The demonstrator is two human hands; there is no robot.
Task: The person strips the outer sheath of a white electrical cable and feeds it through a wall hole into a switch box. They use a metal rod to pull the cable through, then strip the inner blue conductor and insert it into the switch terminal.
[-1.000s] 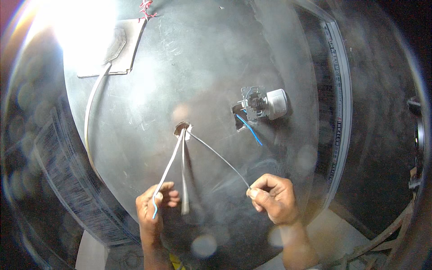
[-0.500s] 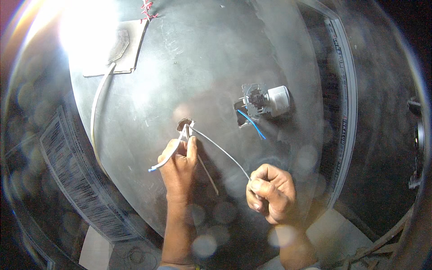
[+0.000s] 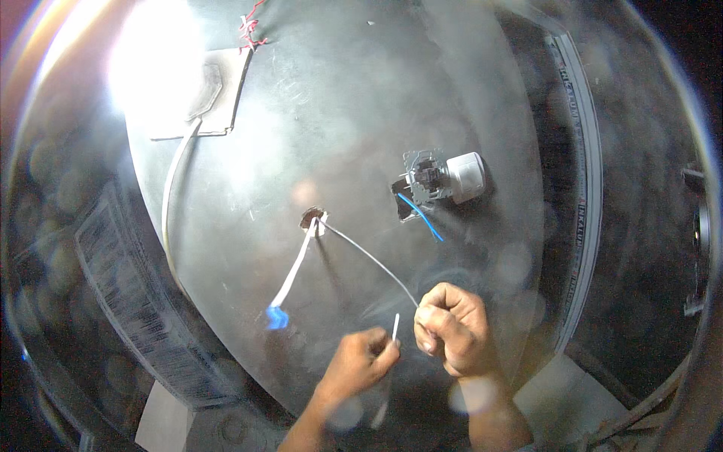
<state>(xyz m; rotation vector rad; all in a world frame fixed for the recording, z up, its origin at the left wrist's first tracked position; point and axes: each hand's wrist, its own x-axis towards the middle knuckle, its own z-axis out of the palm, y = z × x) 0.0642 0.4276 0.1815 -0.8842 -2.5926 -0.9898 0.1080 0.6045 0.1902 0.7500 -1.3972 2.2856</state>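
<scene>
My right hand (image 3: 456,328) pinches the free end of a thin grey wire (image 3: 370,258), which runs in a curve from a round hole (image 3: 312,218) in the dark wall. To its left is my left hand (image 3: 358,365), closed on a thin whitish strip (image 3: 396,328); the strip's lower part is blurred, and I cannot tell whether it is wire or sheath. A white cable (image 3: 295,267) hangs from the same hole down to the left. Its blue end (image 3: 277,317) is smeared by motion. Neither hand touches this cable.
Right of the hole, a socket mechanism with a white round cover (image 3: 467,178) sticks out of a wall opening, beside blue wires (image 3: 423,216). A bright lamp (image 3: 158,71) with a white cord (image 3: 172,203) is at upper left. Red twisted wire (image 3: 248,32) hangs above it.
My left hand has left the hole and moved down and right beside my right hand, taking the thin strip along. The white cable has swung lower. My right hand has barely moved.
</scene>
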